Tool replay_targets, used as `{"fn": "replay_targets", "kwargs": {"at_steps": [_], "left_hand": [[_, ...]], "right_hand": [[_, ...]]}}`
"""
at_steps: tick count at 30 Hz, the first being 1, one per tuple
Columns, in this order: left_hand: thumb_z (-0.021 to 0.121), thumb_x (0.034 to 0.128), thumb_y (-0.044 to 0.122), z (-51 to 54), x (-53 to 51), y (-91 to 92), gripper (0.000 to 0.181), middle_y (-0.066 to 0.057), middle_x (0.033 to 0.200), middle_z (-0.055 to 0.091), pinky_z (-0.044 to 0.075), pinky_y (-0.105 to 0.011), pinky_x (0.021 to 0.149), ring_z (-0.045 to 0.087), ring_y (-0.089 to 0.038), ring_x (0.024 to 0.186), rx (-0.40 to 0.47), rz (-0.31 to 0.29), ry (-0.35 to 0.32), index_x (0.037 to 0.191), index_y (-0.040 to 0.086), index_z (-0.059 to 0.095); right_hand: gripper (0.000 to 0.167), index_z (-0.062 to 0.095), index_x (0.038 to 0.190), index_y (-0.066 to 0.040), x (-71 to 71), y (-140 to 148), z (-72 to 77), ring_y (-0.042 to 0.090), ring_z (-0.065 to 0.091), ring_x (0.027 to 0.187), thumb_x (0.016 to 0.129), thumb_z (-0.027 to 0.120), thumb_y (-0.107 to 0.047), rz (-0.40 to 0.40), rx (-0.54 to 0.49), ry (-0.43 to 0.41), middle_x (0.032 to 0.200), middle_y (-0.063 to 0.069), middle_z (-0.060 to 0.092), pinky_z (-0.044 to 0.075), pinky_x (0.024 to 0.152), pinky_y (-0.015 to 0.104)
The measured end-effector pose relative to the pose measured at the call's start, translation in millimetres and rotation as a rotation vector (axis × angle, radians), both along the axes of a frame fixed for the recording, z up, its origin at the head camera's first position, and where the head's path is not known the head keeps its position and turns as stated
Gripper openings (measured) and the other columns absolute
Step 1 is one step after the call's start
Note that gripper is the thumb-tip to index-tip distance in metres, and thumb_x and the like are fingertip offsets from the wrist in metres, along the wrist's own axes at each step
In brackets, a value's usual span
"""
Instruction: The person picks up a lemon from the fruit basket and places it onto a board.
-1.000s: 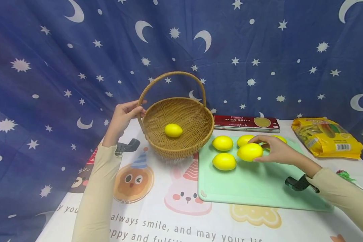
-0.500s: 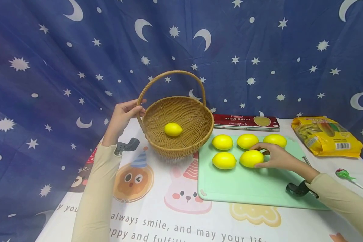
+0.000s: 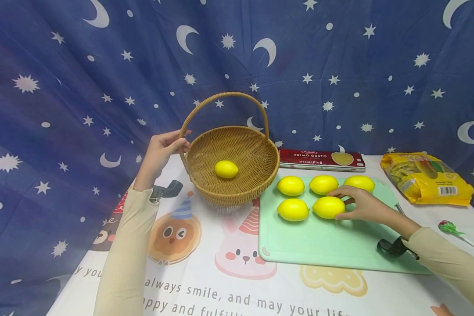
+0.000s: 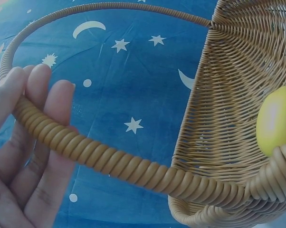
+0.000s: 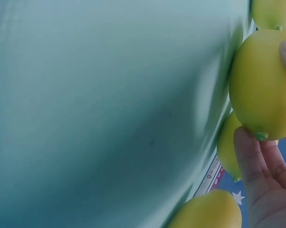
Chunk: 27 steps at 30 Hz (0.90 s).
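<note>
My left hand [image 3: 163,153] holds the handle [image 4: 98,154] of a wicker basket [image 3: 256,175], thumb and fingers around its left side. Inside the basket lies one lemon [image 3: 226,169]. My right hand [image 3: 365,205] is at the right end of another lemon [image 3: 328,207] in the front row on a pale green cutting board [image 3: 312,245]. Its fingers are loosely bent and spread about that end; whether they still touch is hard to tell. In the right wrist view, the thumb overlaps this lemon [image 5: 262,85]. Several more lemons stand around it, including a front-left one [image 3: 293,210].
A red spaghetti box [image 3: 321,160] lies behind the board. To the right are a yellow food packet [image 3: 426,179] and a lollipop [image 3: 452,227]. A thin metal rod [image 3: 400,210] shows past the right wrist. A starry blue cloth [image 3: 142,87] hangs behind the table.
My right hand lowered a lemon onto the board's front row, then shifted slightly right, away from it. The left hand and basket stayed in place.
</note>
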<state>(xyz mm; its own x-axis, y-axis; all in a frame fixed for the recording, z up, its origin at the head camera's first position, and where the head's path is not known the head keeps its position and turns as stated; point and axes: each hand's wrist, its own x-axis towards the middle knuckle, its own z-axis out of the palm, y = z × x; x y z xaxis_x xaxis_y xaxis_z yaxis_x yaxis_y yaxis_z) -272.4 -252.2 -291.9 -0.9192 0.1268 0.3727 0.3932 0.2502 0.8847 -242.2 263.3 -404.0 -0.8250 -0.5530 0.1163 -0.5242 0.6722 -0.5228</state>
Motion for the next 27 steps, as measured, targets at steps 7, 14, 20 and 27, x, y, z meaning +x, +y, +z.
{"fn": "replay_targets", "kwargs": {"at_steps": [7, 14, 20, 27], "left_hand": [[0.061, 0.0911, 0.017, -0.4, -0.4, 0.2, 0.04, 0.006, 0.077, 0.07, 0.056, -0.023, 0.077, 0.067, -0.004, 0.074, -0.001, 0.001, 0.0, 0.122, -0.009, 0.057], [0.061, 0.0909, 0.016, 0.4, -0.3, 0.5, 0.041, 0.005, 0.078, 0.07, 0.056, -0.023, 0.077, 0.068, -0.008, 0.075, 0.006, -0.005, 0.001, 0.122, -0.01, 0.057], [0.061, 0.091, 0.015, 0.0, 0.0, 0.8, 0.042, 0.005, 0.078, 0.07, 0.056, -0.022, 0.077, 0.067, -0.005, 0.074, 0.017, -0.013, -0.004, 0.123, -0.011, 0.055], [0.06, 0.0914, 0.016, 0.4, 0.2, 0.3, 0.041, 0.008, 0.077, 0.069, 0.056, -0.023, 0.077, 0.068, -0.009, 0.075, 0.007, -0.011, 0.004, 0.122, -0.011, 0.056]], "right_hand": [[0.06, 0.061, 0.116, -0.005, -0.4, 1.0, 1.3, 0.025, 0.061, 0.095, 0.066, 0.085, -0.027, 0.008, 0.001, 0.005, 0.11, 0.009, 0.062, 0.057, 0.076, 0.031], [0.059, 0.062, 0.115, -0.004, -3.2, -2.6, -1.6, 0.026, 0.061, 0.094, 0.066, 0.086, -0.025, -0.007, -0.009, 0.038, 0.109, 0.01, 0.064, 0.057, 0.076, 0.031], [0.06, 0.061, 0.116, -0.003, -4.5, -2.8, -3.0, 0.027, 0.06, 0.094, 0.066, 0.085, -0.026, -0.022, -0.011, 0.038, 0.111, 0.012, 0.063, 0.057, 0.076, 0.032], [0.062, 0.06, 0.117, -0.004, -4.5, -2.7, -0.4, 0.025, 0.06, 0.094, 0.065, 0.085, -0.027, -0.009, -0.03, 0.027, 0.113, 0.012, 0.062, 0.057, 0.075, 0.03]]}}
